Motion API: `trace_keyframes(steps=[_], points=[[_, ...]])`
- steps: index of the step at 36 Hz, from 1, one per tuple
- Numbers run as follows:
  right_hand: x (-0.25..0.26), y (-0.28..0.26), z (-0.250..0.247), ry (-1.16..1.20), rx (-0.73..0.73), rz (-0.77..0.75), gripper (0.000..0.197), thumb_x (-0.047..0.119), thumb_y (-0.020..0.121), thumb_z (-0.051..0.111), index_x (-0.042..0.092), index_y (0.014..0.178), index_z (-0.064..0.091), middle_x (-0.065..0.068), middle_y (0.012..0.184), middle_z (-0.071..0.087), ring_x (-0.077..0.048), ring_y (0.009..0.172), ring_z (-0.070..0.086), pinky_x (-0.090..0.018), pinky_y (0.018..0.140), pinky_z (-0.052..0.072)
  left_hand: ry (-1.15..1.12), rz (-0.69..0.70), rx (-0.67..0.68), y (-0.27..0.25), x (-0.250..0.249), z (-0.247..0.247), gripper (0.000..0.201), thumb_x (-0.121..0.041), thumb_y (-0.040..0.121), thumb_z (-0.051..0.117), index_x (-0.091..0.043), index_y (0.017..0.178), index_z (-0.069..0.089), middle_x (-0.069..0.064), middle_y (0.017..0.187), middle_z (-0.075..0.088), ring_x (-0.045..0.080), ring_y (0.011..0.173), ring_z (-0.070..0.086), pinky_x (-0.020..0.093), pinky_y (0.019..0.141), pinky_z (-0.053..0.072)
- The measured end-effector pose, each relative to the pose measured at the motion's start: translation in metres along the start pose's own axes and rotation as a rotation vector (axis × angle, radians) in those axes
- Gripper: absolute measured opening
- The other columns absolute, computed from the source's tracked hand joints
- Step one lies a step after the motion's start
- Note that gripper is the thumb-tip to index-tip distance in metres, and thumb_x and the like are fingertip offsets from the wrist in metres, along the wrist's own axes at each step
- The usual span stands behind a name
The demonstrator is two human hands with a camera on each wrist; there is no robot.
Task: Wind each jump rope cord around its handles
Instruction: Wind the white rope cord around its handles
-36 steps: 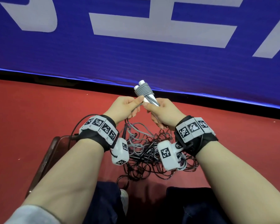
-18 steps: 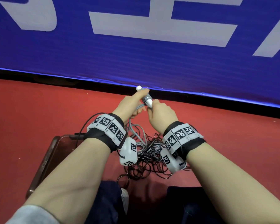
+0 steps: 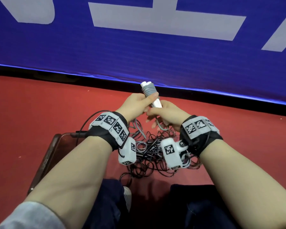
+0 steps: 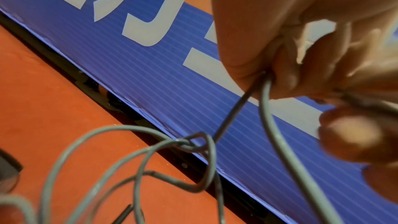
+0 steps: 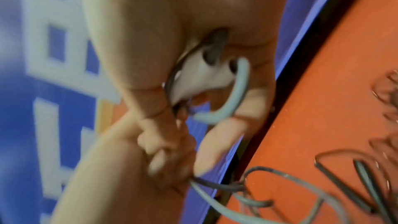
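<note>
Both of our hands are closed on the same bundle: our left hand (image 3: 135, 104) wraps its fingers round the pair of white handles (image 3: 153, 99), thumb lying along them, while our right hand (image 3: 168, 115) grips their lower end from the other side. Above our left grip, the grey cord (image 3: 149, 90) sits in tight coils around the handles, whose white tips poke out past the coils. Below our grips, the loose cord (image 4: 277, 135) runs down out of our left fist, and the left wrist view shows two strands leaving the fist and crossing through a snagged loop. From the right wrist view, blurred, a short curl of cord (image 5: 234, 94) hooks out of the handle ends under our right palm. Beneath both grips, on the red floor (image 3: 40, 109), lies a tangled heap of dark and grey ropes (image 3: 149, 156). Beyond the grips stands a blue banner (image 3: 139, 52) with pale lettering. Left of our left wrist a brown chair edge (image 3: 45, 161) shows.
</note>
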State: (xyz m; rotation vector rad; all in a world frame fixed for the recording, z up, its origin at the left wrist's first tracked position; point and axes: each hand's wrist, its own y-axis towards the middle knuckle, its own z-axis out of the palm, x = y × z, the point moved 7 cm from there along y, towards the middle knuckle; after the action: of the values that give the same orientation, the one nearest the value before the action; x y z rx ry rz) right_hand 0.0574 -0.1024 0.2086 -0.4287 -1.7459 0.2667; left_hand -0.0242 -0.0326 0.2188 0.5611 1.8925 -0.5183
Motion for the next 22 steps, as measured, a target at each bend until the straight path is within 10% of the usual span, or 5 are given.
trace_keyframes(steps=[5, 10, 22], points=[[-0.001, -0.011, 0.008, 0.488, 0.201, 0.047, 0.027, 0.024, 0.098, 0.049, 0.005, 0.084, 0.062, -0.007, 0.062, 0.062, -0.015, 0.048, 0.060, -0.025, 0.049, 0.053, -0.105, 0.027, 0.055, -0.001, 0.002, -0.001, 0.046, -0.048, 0.095, 0.050, -0.017, 0.061, 0.047, -0.007, 0.048, 0.043, 0.008, 0.042, 0.033, 0.021, 0.047, 0.028], [0.012, -0.012, 0.016, 0.737, 0.310, 0.000, 0.026, 0.026, 0.098, 0.043, 0.004, 0.088, 0.053, 0.001, 0.056, 0.045, -0.002, 0.035, 0.034, -0.012, 0.031, 0.026, -0.243, 0.075, 0.085, -0.001, -0.005, -0.006, 0.041, -0.042, 0.099, 0.046, -0.006, 0.083, 0.056, -0.003, 0.053, 0.045, 0.007, 0.043, 0.032, 0.019, 0.046, 0.029], [0.012, -0.005, 0.016, 0.491, 0.304, 0.036, 0.026, 0.029, 0.105, 0.035, 0.007, 0.093, 0.045, 0.003, 0.045, 0.038, -0.004, 0.031, 0.028, -0.015, 0.028, 0.019, 0.046, 0.003, 0.005, -0.001, 0.005, -0.014, 0.065, -0.054, 0.099, 0.033, -0.013, 0.051, 0.048, -0.006, 0.038, 0.045, 0.010, 0.040, 0.039, 0.020, 0.047, 0.034]])
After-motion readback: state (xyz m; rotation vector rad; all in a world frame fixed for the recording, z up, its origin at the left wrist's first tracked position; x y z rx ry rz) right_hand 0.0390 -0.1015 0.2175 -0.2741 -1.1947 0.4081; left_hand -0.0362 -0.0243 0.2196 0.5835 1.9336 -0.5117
